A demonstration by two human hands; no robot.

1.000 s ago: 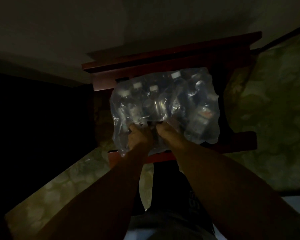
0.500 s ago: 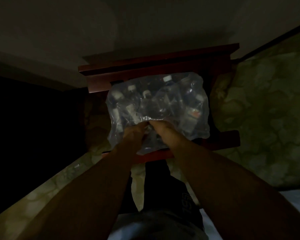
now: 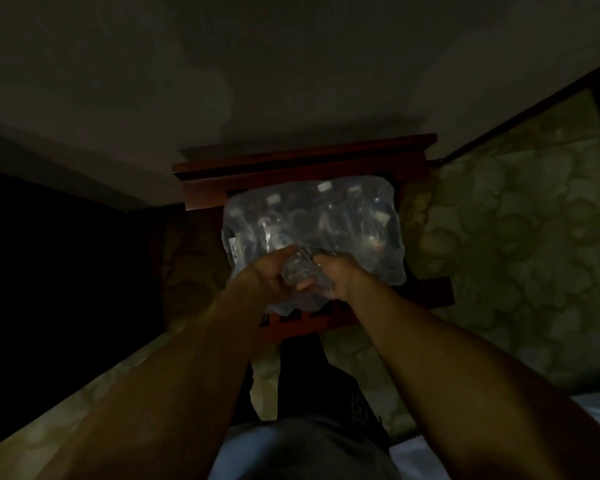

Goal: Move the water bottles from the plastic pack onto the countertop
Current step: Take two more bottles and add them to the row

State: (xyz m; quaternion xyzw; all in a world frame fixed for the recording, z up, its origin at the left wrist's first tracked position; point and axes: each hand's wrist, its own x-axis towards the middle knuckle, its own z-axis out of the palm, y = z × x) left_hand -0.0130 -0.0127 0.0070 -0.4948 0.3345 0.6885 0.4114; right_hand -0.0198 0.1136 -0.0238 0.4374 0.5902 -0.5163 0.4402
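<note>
A clear plastic pack (image 3: 357, 216) full of white-capped water bottles (image 3: 324, 186) rests on a dark red wooden stand (image 3: 302, 161) in dim light. My left hand (image 3: 269, 275) and my right hand (image 3: 336, 275) meet at the pack's near edge. Both pinch a bunched wad of the plastic wrap (image 3: 297, 271) between them. Several bottles remain inside the wrap; their lower parts are hard to make out.
The stand is against a plain wall. A mottled green floor (image 3: 516, 244) spreads to the right and behind me. A black dark area fills the left side. My legs in dark shorts (image 3: 319, 410) are below the stand.
The view has shifted, so the pack sits further right in frame. My hands have gathered the wrap into a tighter wad and pulled it toward me.
</note>
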